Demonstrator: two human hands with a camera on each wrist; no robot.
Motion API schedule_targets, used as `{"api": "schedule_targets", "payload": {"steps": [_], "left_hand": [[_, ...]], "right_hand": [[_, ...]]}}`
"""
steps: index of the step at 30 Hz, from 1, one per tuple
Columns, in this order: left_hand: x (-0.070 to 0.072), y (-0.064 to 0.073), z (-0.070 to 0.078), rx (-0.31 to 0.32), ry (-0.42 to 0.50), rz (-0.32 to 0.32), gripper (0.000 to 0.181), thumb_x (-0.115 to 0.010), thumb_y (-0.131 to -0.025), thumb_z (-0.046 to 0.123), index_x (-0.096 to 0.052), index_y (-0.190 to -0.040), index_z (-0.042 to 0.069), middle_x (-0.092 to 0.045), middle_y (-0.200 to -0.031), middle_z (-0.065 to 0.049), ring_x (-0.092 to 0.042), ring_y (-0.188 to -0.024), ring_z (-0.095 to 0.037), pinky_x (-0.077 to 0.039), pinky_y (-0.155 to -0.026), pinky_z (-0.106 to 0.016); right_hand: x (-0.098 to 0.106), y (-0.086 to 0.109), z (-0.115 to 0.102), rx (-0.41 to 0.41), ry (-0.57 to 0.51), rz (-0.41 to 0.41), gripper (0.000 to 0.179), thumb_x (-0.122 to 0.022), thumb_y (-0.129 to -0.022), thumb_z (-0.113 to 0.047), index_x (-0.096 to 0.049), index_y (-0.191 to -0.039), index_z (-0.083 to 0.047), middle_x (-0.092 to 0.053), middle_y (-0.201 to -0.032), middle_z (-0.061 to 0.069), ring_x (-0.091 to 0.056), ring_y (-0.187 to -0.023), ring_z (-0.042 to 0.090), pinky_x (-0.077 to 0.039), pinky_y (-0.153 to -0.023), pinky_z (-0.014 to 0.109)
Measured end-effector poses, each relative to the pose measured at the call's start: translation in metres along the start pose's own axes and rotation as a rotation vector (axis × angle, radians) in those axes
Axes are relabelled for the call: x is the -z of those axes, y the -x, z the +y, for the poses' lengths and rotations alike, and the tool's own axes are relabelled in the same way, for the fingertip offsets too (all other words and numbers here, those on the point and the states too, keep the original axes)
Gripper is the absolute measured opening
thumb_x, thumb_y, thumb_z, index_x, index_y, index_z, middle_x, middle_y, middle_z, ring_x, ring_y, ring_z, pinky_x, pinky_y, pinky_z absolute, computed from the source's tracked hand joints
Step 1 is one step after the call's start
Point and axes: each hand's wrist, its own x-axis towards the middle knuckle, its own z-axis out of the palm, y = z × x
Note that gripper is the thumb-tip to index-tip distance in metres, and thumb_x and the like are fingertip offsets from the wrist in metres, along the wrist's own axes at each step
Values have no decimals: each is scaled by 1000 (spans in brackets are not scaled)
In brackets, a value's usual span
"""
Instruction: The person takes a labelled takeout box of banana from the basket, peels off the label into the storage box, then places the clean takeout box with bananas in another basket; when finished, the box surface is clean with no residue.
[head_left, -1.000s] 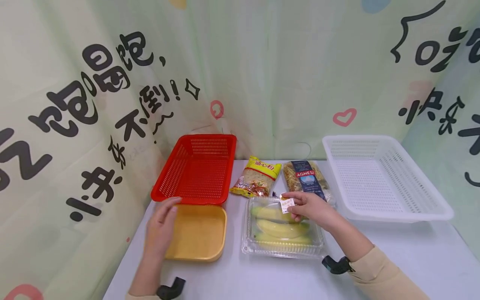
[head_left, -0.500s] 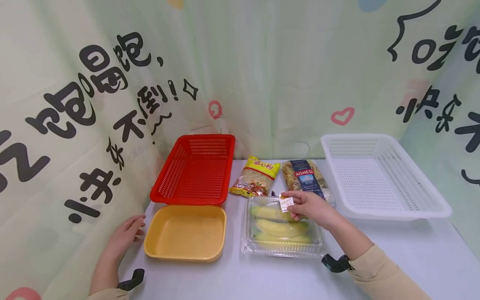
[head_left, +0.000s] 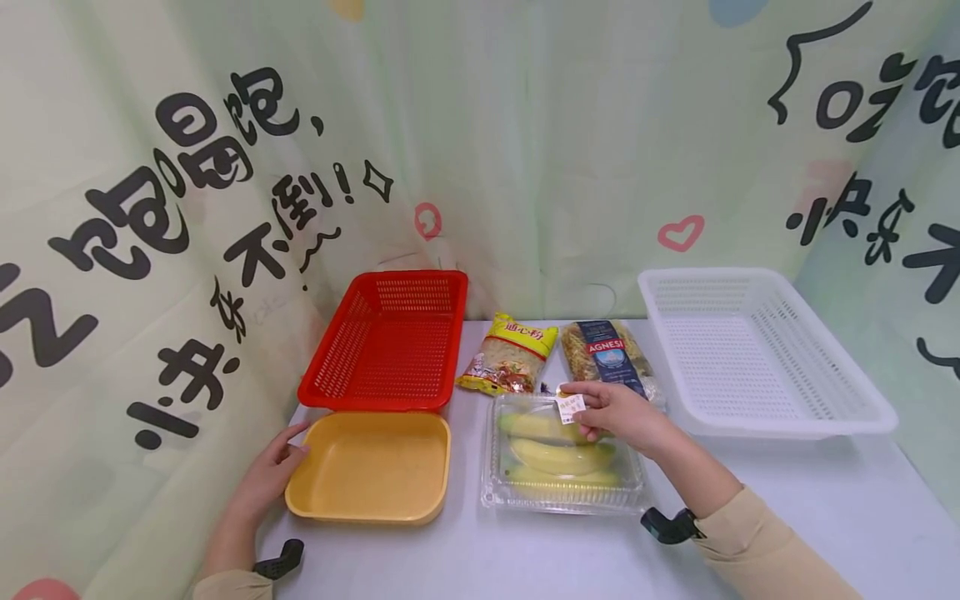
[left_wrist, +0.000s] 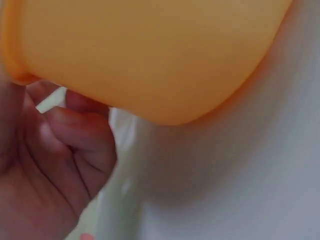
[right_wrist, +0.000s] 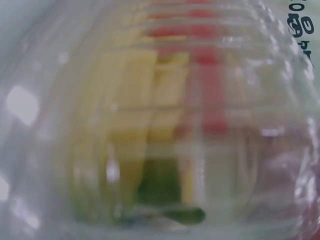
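My left hand (head_left: 266,479) holds the left rim of a yellow plastic basin (head_left: 375,467) in the head view. Up close in the left wrist view, its fingers (left_wrist: 82,130) curl beneath the basin's rim (left_wrist: 20,70). A clear clamshell box (head_left: 491,492) with several bananas (head_left: 558,457) inside lies on the table right of the basin. Over the box's far side, my right hand (head_left: 618,417) pinches a small white printed tag (head_left: 568,407) between thumb and index finger. The right wrist view is filled by the clear box's ribbed plastic (right_wrist: 250,165), blurred, with bananas showing through.
Behind the basin stands a red slotted basket (head_left: 382,358), its front edge close to the basin. A yellow-topped pasta bag (head_left: 510,354) and an AGNESI pasta bag (head_left: 606,354) lie behind the box. At right is a white basket (head_left: 750,367). A printed curtain (head_left: 480,150) encloses the table.
My left hand has moved from over the basin's left part, out past its left side, then back in to its left rim. The right hand keeps its place at the tag.
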Motion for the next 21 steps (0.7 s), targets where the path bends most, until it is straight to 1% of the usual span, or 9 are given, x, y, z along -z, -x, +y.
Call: {"api": "schedule_targets", "payload": {"steps": [3,6,10,14,17,21], "left_hand": [[-2,-2,-2,-24,21,40,51,-54,-102,35,-41,-149,23,-53,-98,-8,-52,-82,-17,-48,-69,-23],[-5,-4,-4,-37,58,66,47,-53,-102,33,-46,-147,20,-52,-96,-5,-52,-84,-16,-49,-70,-21],[-10,-5,-6,-30,109,90,44,-53,-102,32,-49,-145,18,-52,-96,-2,-51,-87,-14,-49,-72,-20],[-14,-5,-7,-14,182,96,44,-52,-103,30,-48,-145,18,-52,-96,0,-52,-88,-12,-51,-73,-18],[-18,-5,-8,-8,233,87,45,-52,-103,30,-47,-146,17,-51,-96,2,-52,-88,-12,-51,-73,-19],[-22,-6,-9,4,260,85,45,-53,-102,34,-49,-145,19,-50,-99,0,-52,-89,-14,-51,-73,-19]], "right_hand": [[0,-1,1,-5,-5,1,49,-60,-97,-8,-50,-144,-12,-65,-85,10,-62,-76,20,-56,-68,30],[1,-1,1,-8,-6,7,48,-60,-97,-8,-51,-144,-12,-66,-86,11,-62,-75,20,-55,-68,30],[1,-1,1,-4,-7,6,47,-59,-97,-9,-51,-143,-11,-65,-83,10,-60,-73,19,-55,-66,30],[0,-2,2,10,-26,-3,44,-57,-98,-9,-51,-142,-9,-65,-82,12,-60,-72,19,-56,-68,32],[0,-3,3,17,-49,-4,43,-56,-98,-7,-51,-141,-7,-66,-87,15,-62,-77,21,-58,-72,34],[0,-3,4,20,-58,1,43,-57,-97,-4,-52,-140,-6,-67,-92,17,-63,-81,23,-58,-74,34]]}}
